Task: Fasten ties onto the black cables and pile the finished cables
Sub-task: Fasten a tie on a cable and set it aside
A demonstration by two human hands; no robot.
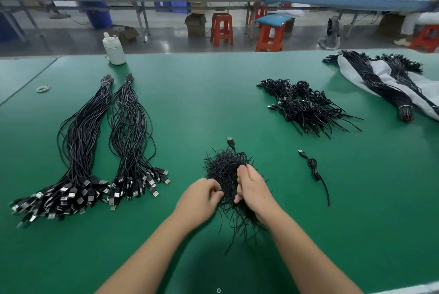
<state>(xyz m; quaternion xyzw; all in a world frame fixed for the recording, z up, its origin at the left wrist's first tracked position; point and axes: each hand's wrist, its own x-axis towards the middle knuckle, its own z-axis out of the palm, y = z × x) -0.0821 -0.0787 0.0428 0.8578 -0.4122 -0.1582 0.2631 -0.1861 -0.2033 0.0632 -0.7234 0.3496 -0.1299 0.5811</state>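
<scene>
**Both hands at the tie heap**

My right hand (251,189) grips a coiled black cable (241,158) over the heap of ties (223,170); my left hand (202,195) pinches a tie at its edge. Open green surface (194,108) lies ahead. Untied bundles (95,151) lie left, the finished pile (306,106) far right, one tied cable (314,170) nearer.

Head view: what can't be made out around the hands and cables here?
- Left hand: fingers curl toward the tie heap; whether they pinch a tie is too small to tell.
- Right hand: hides how the coiled cable is held.
- Bagged bundles: cut off by the right edge.
</scene>
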